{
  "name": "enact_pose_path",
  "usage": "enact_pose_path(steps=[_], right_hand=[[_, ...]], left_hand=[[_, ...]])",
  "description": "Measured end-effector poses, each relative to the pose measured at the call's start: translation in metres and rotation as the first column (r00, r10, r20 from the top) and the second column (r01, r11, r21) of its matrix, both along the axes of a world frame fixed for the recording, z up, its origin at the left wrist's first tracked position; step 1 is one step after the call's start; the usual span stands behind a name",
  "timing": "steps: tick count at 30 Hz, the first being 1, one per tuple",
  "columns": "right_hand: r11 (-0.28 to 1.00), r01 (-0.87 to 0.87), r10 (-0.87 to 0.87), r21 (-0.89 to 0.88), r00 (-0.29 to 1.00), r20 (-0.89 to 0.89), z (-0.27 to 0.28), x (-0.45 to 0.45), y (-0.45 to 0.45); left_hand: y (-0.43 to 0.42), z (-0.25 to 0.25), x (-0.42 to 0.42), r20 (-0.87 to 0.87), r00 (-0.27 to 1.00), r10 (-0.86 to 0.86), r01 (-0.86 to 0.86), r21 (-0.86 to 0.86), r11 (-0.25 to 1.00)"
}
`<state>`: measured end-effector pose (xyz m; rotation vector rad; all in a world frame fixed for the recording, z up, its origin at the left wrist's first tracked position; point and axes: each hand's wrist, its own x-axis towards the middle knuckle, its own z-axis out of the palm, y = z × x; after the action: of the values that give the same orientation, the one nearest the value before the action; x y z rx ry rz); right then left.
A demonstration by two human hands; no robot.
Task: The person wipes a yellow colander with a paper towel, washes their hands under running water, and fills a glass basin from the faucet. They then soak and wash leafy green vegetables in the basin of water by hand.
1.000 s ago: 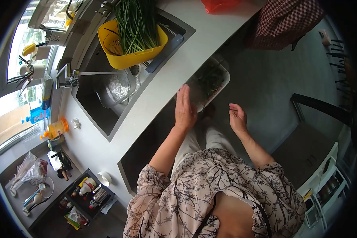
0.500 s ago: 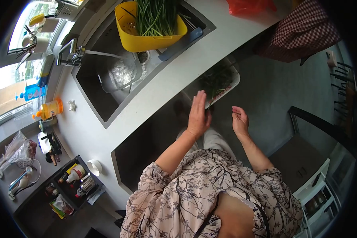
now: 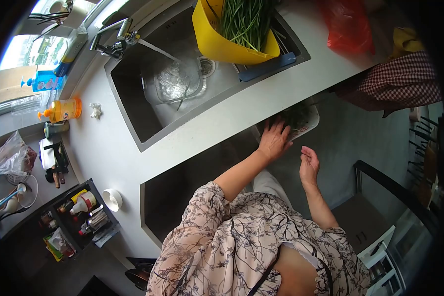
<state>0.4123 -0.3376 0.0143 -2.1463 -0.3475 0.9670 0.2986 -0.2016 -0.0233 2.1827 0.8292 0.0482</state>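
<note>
Far to the left of my left grip, a glossy white round bowl (image 3: 105,200) and a translucent orange plastic bottle (image 3: 66,109) stand on the smooth pale tabletop (image 3: 217,118). Nearer, but across the edge strip, I see the grey sink (image 3: 128,93), where a bent metal tap (image 3: 117,49) pours a thin stream into a clear, boxy tub (image 3: 170,100) of rippling water. Beyond the left grip rises the rounded, perforated yellow plastic basket (image 3: 214,42), packed with long, slender green stalks (image 3: 246,24). My left grip (image 3: 275,142) is palm down, fingers fanned apart over the near side of the white bin (image 3: 311,126) below the tabletop edge; I cannot tell whether they touch it. Dark green trimmings (image 3: 298,117) lie inside, just past those fingertips. My right grip (image 3: 309,165) hangs half curled, fingers together, near the bin and pinching nothing I can see. Farther right of both are the crinkled red bag (image 3: 348,27) and checked cloth (image 3: 402,79).
</note>
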Motion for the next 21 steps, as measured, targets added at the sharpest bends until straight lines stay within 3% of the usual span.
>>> enact_pose_path(steps=[3, 6, 8, 10, 11, 13, 14, 16, 19, 21], right_hand=[[0.994, -0.06, 0.048, 0.093, 0.991, 0.122, 0.019, -0.011, 0.033], [0.968, -0.157, 0.11, 0.195, 0.967, 0.23, 0.051, -0.034, 0.084], [0.935, -0.283, 0.213, 0.216, 0.931, 0.297, 0.071, -0.057, 0.126], [0.876, -0.406, 0.307, 0.262, 0.887, 0.346, 0.078, -0.085, 0.171], [0.85, -0.436, 0.337, 0.294, 0.881, 0.332, 0.076, -0.097, 0.191], [0.828, -0.458, 0.374, 0.325, 0.881, 0.29, 0.074, -0.122, 0.226], [0.822, -0.447, 0.369, 0.352, 0.89, 0.269, 0.073, -0.133, 0.238], [0.83, -0.447, 0.38, 0.332, 0.891, 0.25, 0.073, -0.147, 0.248], [0.858, -0.424, 0.37, 0.289, 0.902, 0.224, 0.064, -0.163, 0.256], [0.885, -0.391, 0.342, 0.254, 0.915, 0.216, 0.062, -0.163, 0.251]], left_hand=[[0.011, 0.018, -0.019, 0.174, 0.984, -0.041, 0.046, -0.025, 0.999], [0.033, 0.059, -0.063, 0.402, 0.91, 0.105, 0.042, -0.34, 0.939], [0.062, 0.096, -0.106, 0.347, 0.858, 0.379, -0.102, -0.608, 0.787], [0.098, 0.104, -0.158, 0.246, 0.795, 0.555, -0.346, -0.568, 0.746], [0.118, 0.094, -0.184, 0.254, 0.721, 0.645, -0.491, -0.468, 0.734], [0.174, 0.074, -0.238, 0.037, 0.67, 0.742, -0.683, -0.363, 0.634], [0.201, 0.051, -0.263, -0.087, 0.746, 0.66, -0.66, -0.224, 0.717], [0.226, -0.005, -0.3, -0.253, 0.866, 0.431, -0.486, -0.224, 0.844], [0.232, -0.094, -0.321, -0.52, 0.847, 0.109, -0.243, -0.197, 0.95], [0.223, -0.108, -0.315, -0.529, 0.835, 0.149, -0.246, -0.117, 0.962]])
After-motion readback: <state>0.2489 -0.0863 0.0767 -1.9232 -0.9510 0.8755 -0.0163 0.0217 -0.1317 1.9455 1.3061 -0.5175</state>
